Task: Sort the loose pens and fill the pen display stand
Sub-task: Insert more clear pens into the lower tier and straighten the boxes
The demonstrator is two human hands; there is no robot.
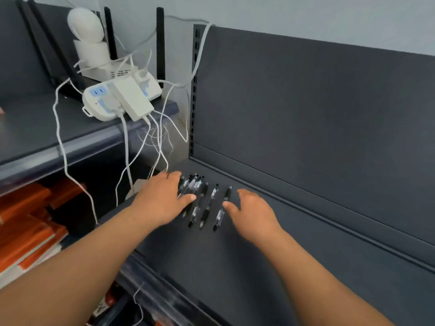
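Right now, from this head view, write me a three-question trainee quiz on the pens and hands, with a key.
1. True or false: a pen display stand stands on the dark grey shelf beside the black pens.
2. Where does the white power strip sit? A) on the higher shelf left of the pens; B) among the pens; C) under the right hand.
3. Fill in: the rightmost pen lies on the right hand's ____ side.

Key: 1 false, no stand is in view; 2 A; 3 left.
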